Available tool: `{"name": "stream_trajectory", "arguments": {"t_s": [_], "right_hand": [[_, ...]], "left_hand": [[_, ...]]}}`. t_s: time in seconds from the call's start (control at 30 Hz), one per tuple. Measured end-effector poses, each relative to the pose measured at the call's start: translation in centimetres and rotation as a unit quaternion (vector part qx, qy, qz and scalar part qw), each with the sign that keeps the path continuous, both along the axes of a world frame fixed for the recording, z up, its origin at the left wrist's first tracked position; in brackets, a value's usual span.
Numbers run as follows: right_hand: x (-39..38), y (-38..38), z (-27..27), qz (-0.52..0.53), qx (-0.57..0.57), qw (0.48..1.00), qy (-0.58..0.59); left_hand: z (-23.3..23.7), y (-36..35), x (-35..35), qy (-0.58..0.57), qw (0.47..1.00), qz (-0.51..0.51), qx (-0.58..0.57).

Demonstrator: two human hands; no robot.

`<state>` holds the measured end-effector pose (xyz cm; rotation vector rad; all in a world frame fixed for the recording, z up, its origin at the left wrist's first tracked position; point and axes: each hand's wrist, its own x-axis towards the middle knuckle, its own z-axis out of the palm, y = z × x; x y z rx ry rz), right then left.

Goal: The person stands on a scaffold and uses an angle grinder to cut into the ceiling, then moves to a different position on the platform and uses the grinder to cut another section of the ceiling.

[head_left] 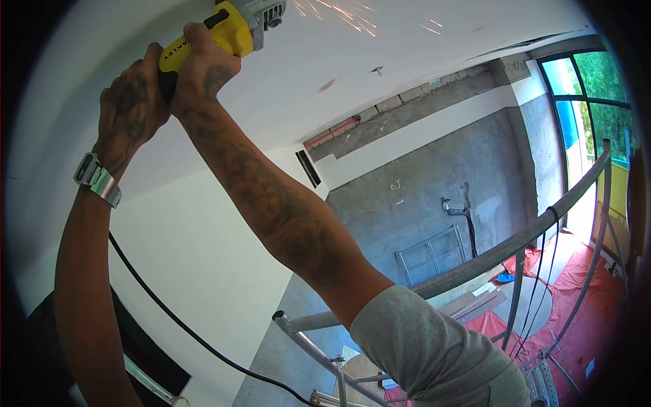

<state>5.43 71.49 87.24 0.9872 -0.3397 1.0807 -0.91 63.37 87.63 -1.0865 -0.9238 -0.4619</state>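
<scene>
A yellow and black angle grinder with a grey metal head is raised overhead, close to the white ceiling. My right hand is wrapped around its yellow body, thumb on top. Beside it, my left hand is closed on the rear of the grinder, most of its fingers hidden from me. Sparks fly off to the right of the grinder head; the disc itself is out of view. A metal watch circles my left wrist. From the left side a black cord runs down and right.
Grey scaffold rails surround me on the right and below. Farther down lie red floor sheeting and stacked boards. A metal frame leans on the grey wall. Tall windows stand at far right.
</scene>
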Motion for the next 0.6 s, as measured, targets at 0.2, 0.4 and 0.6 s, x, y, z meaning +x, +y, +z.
{"name": "stream_trajectory", "arguments": {"t_s": [0.2, 0.4, 0.6], "right_hand": [[0.04, -0.12, 0.47, -0.006, 0.010, 1.000, 0.015], [0.01, 0.10, 0.60, -0.013, 0.004, 1.000, 0.002], [0.16, 0.20, 0.72, -0.022, 0.000, 1.000, 0.000]], "left_hand": [[0.39, -0.10, 0.07, 0.000, 1.000, -0.014, -0.007], [0.26, -0.14, 0.48, -0.012, 1.000, -0.005, 0.000], [0.22, -0.13, 0.54, -0.010, 1.000, -0.009, 0.003]]}}
